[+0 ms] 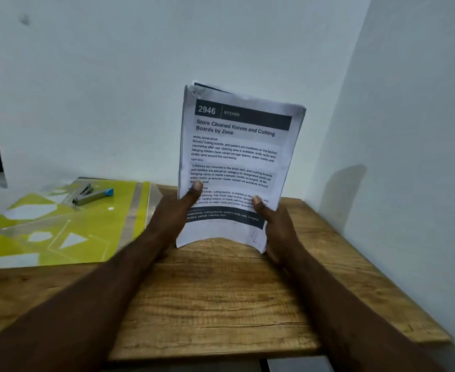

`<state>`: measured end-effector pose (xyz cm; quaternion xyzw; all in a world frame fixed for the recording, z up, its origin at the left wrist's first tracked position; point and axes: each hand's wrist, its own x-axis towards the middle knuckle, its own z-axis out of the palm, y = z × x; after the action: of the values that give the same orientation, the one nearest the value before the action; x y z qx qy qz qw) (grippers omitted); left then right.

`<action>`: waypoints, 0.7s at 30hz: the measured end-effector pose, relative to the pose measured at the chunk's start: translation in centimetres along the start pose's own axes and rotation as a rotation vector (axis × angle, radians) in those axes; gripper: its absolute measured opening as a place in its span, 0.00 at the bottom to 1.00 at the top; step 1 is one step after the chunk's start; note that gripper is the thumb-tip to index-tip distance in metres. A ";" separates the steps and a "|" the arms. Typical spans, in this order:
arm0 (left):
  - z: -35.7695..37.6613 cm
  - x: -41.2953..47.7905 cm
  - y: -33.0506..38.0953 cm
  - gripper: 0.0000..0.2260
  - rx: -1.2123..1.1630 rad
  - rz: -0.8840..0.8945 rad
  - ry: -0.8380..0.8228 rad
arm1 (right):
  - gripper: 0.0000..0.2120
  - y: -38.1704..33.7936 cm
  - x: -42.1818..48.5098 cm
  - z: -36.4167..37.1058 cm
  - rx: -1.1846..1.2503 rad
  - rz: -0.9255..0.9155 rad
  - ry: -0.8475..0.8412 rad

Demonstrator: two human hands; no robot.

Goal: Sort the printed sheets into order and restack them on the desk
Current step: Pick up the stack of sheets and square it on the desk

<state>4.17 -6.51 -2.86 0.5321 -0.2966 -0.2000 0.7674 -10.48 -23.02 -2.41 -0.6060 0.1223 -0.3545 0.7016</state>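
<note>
Stack of sheets (237, 157) standing upright at 12 o'clock over the desk (221, 291), lower edge bowing | left hand (178, 210) gripping its 7 o'clock corner, right hand (274, 224) gripping 5 o'clock, thumbs pressing the front | risk: top edges fanning unevenly, so loosening either thumb could be letting pages slide out of order

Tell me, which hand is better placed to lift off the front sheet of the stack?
Probably the right hand: its thumb lies nearer the lower corner, while the left hand holds the printed sheets higher up and can steady them.
</note>
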 end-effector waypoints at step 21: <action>0.4 -0.3 3.1 0.18 0.113 0.209 0.146 | 0.08 -0.2 0.0 -0.3 -0.135 -0.072 0.009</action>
<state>3.69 -5.51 0.12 0.5538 -0.3044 -0.0627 0.7725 -10.71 -23.25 -2.33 -0.6544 0.1274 -0.3732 0.6451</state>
